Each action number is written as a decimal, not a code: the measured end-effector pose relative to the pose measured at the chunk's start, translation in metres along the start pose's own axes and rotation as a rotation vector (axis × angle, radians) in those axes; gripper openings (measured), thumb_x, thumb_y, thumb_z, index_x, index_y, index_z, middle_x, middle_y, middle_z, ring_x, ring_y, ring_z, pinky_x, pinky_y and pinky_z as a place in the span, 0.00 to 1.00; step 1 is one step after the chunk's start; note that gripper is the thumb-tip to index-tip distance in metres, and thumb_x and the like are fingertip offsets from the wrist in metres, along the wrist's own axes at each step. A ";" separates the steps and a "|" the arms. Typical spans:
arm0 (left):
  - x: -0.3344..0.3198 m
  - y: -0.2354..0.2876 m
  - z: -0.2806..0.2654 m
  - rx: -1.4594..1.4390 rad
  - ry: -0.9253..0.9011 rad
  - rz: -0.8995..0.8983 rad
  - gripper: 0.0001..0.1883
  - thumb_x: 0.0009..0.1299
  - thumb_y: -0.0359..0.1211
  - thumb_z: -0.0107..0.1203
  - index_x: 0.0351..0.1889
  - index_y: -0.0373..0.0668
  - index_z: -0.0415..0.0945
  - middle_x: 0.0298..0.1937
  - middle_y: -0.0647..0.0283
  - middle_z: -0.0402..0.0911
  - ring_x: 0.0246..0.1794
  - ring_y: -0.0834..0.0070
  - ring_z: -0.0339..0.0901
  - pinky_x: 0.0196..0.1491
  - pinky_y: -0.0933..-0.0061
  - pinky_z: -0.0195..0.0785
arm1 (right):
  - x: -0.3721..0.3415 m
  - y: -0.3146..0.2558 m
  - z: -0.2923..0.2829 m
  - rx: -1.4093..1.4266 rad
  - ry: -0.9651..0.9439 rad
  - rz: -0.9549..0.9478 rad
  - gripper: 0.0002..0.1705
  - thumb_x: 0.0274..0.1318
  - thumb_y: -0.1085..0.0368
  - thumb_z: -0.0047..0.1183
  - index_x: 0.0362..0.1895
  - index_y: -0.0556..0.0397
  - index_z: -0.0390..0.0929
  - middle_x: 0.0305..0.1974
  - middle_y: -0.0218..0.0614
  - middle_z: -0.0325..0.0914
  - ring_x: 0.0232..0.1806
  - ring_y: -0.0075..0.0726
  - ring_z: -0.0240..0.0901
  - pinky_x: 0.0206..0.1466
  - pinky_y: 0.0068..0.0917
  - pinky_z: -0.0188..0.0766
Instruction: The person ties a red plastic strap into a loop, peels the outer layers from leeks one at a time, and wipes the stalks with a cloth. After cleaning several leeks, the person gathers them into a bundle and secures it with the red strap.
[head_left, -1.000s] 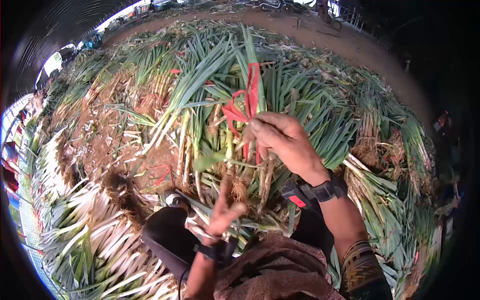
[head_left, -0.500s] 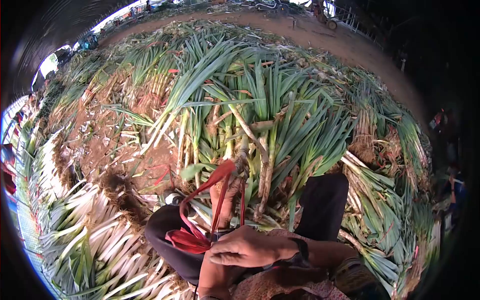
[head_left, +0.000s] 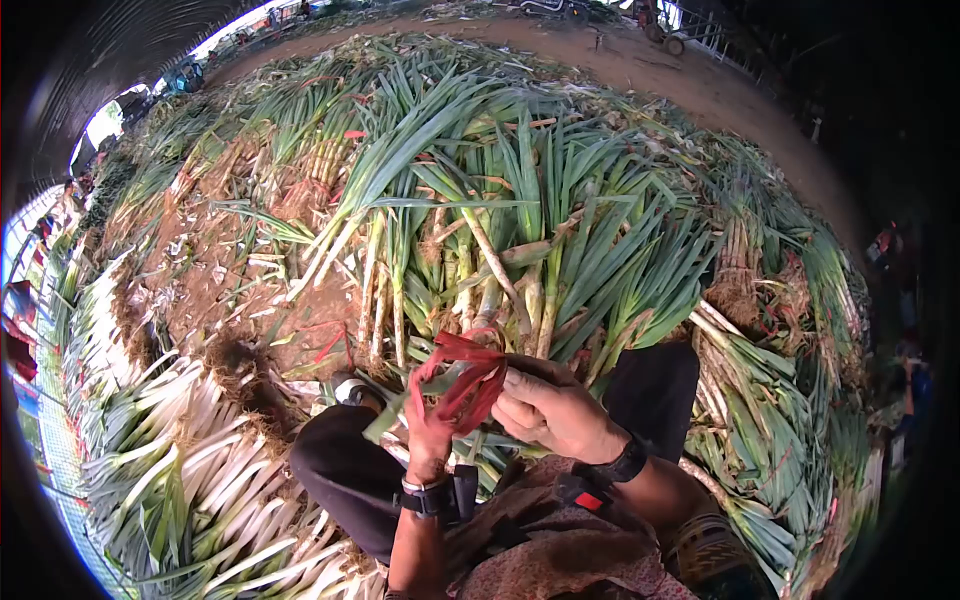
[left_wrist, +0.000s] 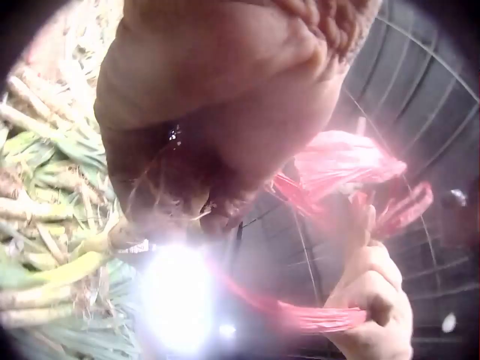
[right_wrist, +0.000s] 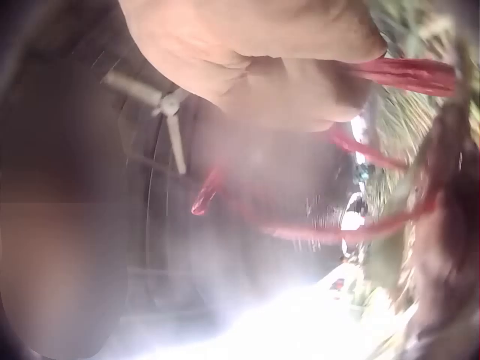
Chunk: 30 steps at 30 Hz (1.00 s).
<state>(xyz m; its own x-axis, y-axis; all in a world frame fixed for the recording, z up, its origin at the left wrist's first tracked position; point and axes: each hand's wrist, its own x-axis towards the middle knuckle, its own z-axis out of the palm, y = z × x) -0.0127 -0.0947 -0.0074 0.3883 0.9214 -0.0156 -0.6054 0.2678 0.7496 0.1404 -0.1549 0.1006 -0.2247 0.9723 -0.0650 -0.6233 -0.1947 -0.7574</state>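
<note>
My right hand [head_left: 555,405] pinches a red plastic strip [head_left: 470,385] between thumb and fingers, close in front of my lap. The strip loops across to my left hand [head_left: 428,445] and partly covers it. In the left wrist view, the left hand [left_wrist: 217,97] is curled, with fine roots showing in its shaded palm and a pale stalk [left_wrist: 120,234] at its fingers; this looks like a leek, mostly hidden. A green leaf [head_left: 385,418] sticks out beside that hand. In the right wrist view, red strands [right_wrist: 409,75] run from the right fingers toward the left hand.
Leeks with green tops [head_left: 620,260] lie heaped in front. Pale-stemmed leeks [head_left: 230,450] are piled at the left, and more leeks [head_left: 760,400] at the right. Bare soil [head_left: 220,270] shows left of centre. My bent knee [head_left: 655,400] stands beside the right hand.
The red strip came down from over the leeks to my lap, and now bunches between both hands. My right hand dropped, crossed over the left forearm, then moved up beside the left hand.
</note>
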 end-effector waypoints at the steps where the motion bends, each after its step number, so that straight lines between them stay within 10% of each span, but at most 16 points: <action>1: -0.008 -0.008 -0.005 0.215 -0.012 0.248 0.26 0.68 0.42 0.46 0.58 0.37 0.56 0.53 0.54 0.69 0.55 0.60 0.69 0.54 0.60 0.67 | 0.000 -0.002 0.001 -0.145 0.031 -0.023 0.13 0.63 0.63 0.40 0.48 0.54 0.70 0.15 0.18 0.50 0.15 0.14 0.44 0.18 0.15 0.43; 3: -0.018 0.006 -0.001 0.440 -0.042 0.273 0.19 0.64 0.36 0.51 0.49 0.37 0.61 0.47 0.59 0.71 0.47 0.68 0.71 0.48 0.68 0.67 | 0.000 -0.003 0.003 -0.947 0.161 -0.340 0.12 0.58 0.68 0.47 0.46 0.57 0.74 0.18 0.29 0.67 0.18 0.21 0.62 0.23 0.19 0.60; 6: -0.036 0.047 0.009 0.451 0.113 0.085 0.06 0.58 0.25 0.59 0.29 0.39 0.71 0.32 0.67 0.73 0.31 0.81 0.71 0.33 0.83 0.65 | 0.000 0.002 0.000 -1.112 0.147 -0.519 0.15 0.54 0.68 0.50 0.48 0.53 0.74 0.29 0.42 0.77 0.26 0.29 0.75 0.27 0.24 0.69; 9: -0.063 0.091 0.014 0.617 0.297 0.111 0.14 0.53 0.24 0.64 0.21 0.42 0.66 0.21 0.72 0.68 0.24 0.84 0.68 0.29 0.83 0.61 | 0.001 0.007 0.000 -1.211 0.073 -0.558 0.16 0.52 0.67 0.52 0.48 0.49 0.75 0.30 0.43 0.77 0.29 0.40 0.77 0.29 0.29 0.72; 13: -0.081 0.123 0.014 0.741 0.431 0.727 0.17 0.50 0.24 0.66 0.30 0.41 0.66 0.27 0.68 0.69 0.25 0.82 0.65 0.32 0.83 0.62 | 0.004 0.015 0.008 -1.353 -0.010 -0.601 0.17 0.47 0.71 0.54 0.46 0.50 0.75 0.20 0.38 0.72 0.20 0.38 0.71 0.23 0.30 0.67; 17: -0.066 0.145 0.030 0.896 0.451 0.960 0.30 0.59 0.34 0.59 0.57 0.33 0.60 0.55 0.53 0.68 0.58 0.65 0.64 0.61 0.64 0.52 | 0.005 0.008 0.006 -1.267 0.032 -0.782 0.18 0.45 0.74 0.54 0.45 0.53 0.75 0.18 0.39 0.71 0.18 0.40 0.70 0.22 0.31 0.66; 19: -0.072 0.142 0.027 1.025 0.325 0.829 0.29 0.61 0.34 0.57 0.58 0.32 0.61 0.61 0.50 0.63 0.65 0.62 0.56 0.66 0.61 0.42 | 0.001 0.000 0.012 -1.248 -0.009 -0.758 0.19 0.45 0.76 0.52 0.46 0.54 0.75 0.20 0.39 0.72 0.19 0.40 0.71 0.23 0.32 0.67; 21: -0.077 0.131 0.033 0.877 0.022 0.598 0.21 0.61 0.44 0.55 0.39 0.33 0.75 0.45 0.49 0.75 0.45 0.61 0.72 0.51 0.65 0.62 | 0.002 0.001 0.014 -1.232 -0.028 -0.760 0.19 0.45 0.77 0.52 0.46 0.54 0.75 0.20 0.39 0.73 0.20 0.39 0.71 0.23 0.32 0.66; 30: -0.060 0.096 0.059 0.785 -0.136 0.176 0.12 0.66 0.35 0.51 0.27 0.34 0.74 0.25 0.62 0.75 0.28 0.75 0.68 0.33 0.75 0.61 | -0.010 -0.002 0.004 -1.367 -0.078 -0.606 0.08 0.46 0.71 0.53 0.35 0.53 0.76 0.17 0.36 0.66 0.17 0.37 0.65 0.20 0.32 0.59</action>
<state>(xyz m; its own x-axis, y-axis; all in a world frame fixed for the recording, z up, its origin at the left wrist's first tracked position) -0.0531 -0.1408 0.1041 0.4439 0.8761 0.1883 -0.0220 -0.1994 0.9797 0.1405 -0.1645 0.1054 -0.2610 0.8410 0.4740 0.5191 0.5362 -0.6656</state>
